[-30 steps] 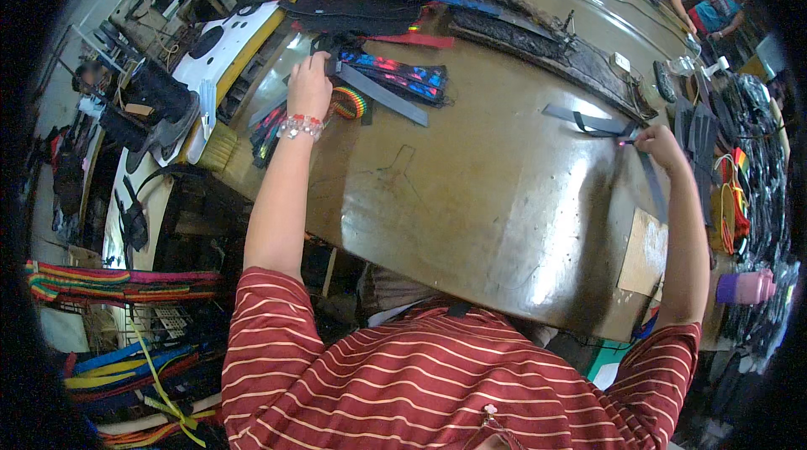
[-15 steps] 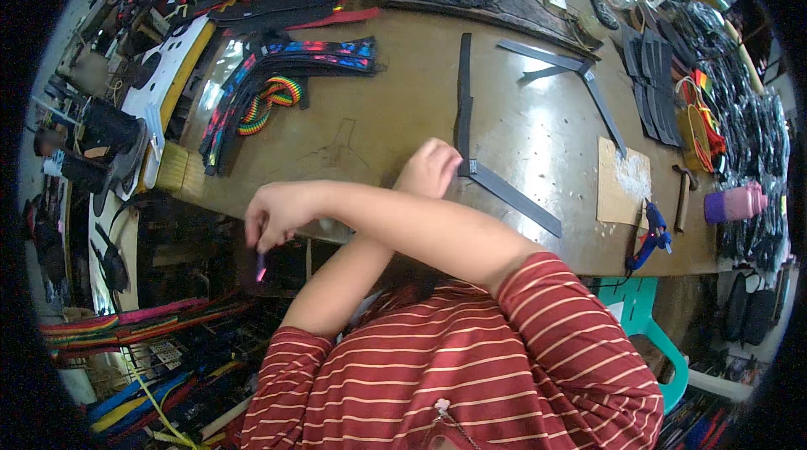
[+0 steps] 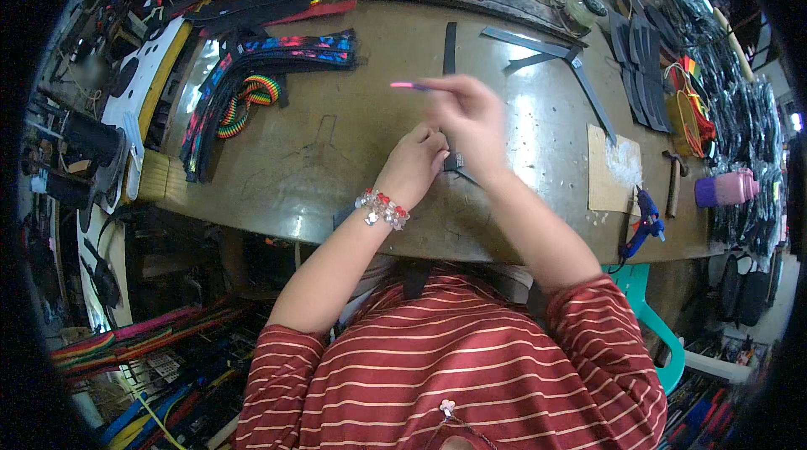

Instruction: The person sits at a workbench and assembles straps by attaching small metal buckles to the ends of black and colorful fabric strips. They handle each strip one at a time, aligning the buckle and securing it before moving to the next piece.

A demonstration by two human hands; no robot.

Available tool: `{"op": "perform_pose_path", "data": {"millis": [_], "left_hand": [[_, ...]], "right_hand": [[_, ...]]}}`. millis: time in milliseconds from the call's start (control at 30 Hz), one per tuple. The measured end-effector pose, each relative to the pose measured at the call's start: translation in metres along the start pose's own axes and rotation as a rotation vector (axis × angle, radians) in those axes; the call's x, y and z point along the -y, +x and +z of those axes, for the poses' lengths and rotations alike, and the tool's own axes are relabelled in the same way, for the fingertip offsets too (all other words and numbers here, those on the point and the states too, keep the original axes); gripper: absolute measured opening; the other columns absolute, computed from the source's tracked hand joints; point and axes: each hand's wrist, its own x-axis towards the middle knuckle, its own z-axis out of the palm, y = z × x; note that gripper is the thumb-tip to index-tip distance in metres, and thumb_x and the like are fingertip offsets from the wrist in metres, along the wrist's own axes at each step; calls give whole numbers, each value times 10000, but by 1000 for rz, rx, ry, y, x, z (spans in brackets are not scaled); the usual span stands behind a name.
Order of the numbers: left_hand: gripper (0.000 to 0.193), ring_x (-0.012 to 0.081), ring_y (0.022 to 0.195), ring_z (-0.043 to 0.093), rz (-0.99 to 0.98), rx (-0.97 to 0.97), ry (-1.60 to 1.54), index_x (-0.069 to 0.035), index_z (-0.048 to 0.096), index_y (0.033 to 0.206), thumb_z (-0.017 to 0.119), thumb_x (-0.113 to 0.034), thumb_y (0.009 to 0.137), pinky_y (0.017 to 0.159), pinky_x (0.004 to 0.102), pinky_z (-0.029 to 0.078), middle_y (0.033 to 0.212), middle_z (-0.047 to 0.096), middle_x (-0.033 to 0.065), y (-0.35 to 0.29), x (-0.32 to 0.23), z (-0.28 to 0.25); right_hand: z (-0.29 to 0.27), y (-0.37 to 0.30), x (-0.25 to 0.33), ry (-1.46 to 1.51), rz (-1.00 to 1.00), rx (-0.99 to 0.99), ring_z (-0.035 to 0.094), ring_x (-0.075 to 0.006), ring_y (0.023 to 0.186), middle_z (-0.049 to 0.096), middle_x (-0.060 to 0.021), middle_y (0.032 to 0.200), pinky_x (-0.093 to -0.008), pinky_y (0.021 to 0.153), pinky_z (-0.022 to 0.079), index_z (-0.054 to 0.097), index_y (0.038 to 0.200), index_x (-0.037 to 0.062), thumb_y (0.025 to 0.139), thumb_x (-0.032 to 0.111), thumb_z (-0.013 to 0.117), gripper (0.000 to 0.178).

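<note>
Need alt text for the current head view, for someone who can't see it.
A person's right hand, blurred, holds a slim pink-tipped object above a workbench; their left hand is at a dark strap. Farther right are a hammer and a blue glue gun.

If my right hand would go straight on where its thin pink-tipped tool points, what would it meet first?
Your right hand would probably meet the patterned straps piled on the table to its left, though it seems raised, so it might pass above them.
</note>
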Motion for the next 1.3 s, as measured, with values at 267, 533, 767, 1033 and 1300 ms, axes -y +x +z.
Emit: {"op": "perform_pose_path", "data": {"millis": [267,533,767,1033,1300], "left_hand": [[98,320,803,556,-37,-72,-80,11,534,893,557,-80,863,745,389,463,870,517,155,-1,1,-2],[103,256,782,562,164,52,-365,8,541,847,576,-88,862,709,361,463,881,530,117,0,-9,-34],[86,254,798,557,98,19,-31,-18,576,828,633,-80,813,720,357,463,850,534,102,-24,-16,-27],[85,293,807,550,93,-14,6,-14,571,824,608,-91,821,737,366,456,860,533,118,-20,-6,-19],[167,257,862,556,447,339,119,-53,603,901,619,-200,822,795,367,446,877,554,92,28,-23,-23]], "right_hand": [[-69,-63,-56,-398,81,-118,605,-113,657,603,-59,761,-242,592,493,671,861,9,770,40,638,101],[-66,-55,-48,-398,79,-106,588,-115,638,602,-64,768,-255,566,476,674,828,25,743,33,652,88],[-70,-65,-45,-429,-28,-20,573,-148,624,569,-69,730,-278,563,470,648,806,25,710,20,645,96],[-64,-67,-40,-710,-193,119,605,-169,652,575,-78,726,-276,576,473,632,785,26,698,20,638,87],[-112,-39,-32,508,124,-290,634,-202,785,643,-135,896,-326,693,533,587,943,-4,893,78,526,114]]}}
